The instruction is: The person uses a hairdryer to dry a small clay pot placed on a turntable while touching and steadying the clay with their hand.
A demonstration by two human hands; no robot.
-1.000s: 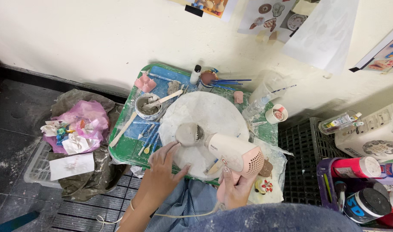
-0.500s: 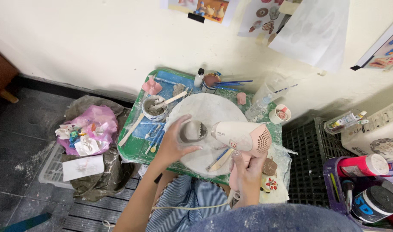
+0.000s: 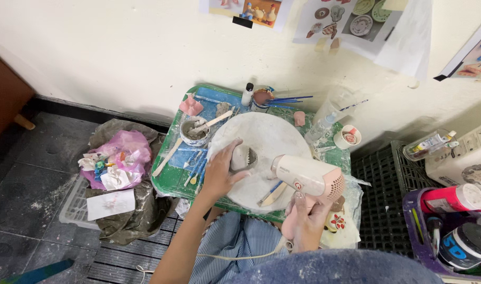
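The left hand (image 3: 219,171) is cupping a small grey clay piece (image 3: 243,158) on the round white board (image 3: 274,131) atop the green bench (image 3: 169,181), its grip pinching the piece's side. The right hand (image 3: 307,223), its grip pressed around the handle, is aiming the pink hair dryer (image 3: 306,176) nozzle just beside the clay. In my judgement, drying evenly is calling for slow turning of the piece and fingers kept out of the airflow.

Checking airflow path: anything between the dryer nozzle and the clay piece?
Head view: nothing. The hair dryer nozzle faces the clay piece across a short bare strip of round board; left hand holds the piece's far side.
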